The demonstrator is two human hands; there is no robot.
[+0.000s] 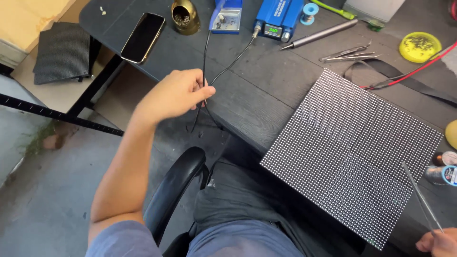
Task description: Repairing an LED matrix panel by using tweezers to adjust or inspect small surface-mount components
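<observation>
My left hand (177,94) is closed around two thin black cables (227,65) at the near edge of the dark wooden table (266,85). The cables run up to a blue soldering station (276,18) and a blue iron stand (226,16). My right hand (439,242) shows only at the bottom right corner, pinching long metal tweezers (421,196) that point up over the table. A square black panel covered in small dots (350,150) lies on the table between both hands.
A phone (143,37) and a brass tip-cleaner pot (185,16) lie at the back left. A soldering iron (319,34), spare tweezers (347,52), a yellow tin (420,46) and red and black wires (404,76) lie behind the panel. A chair armrest (173,188) is below my left arm.
</observation>
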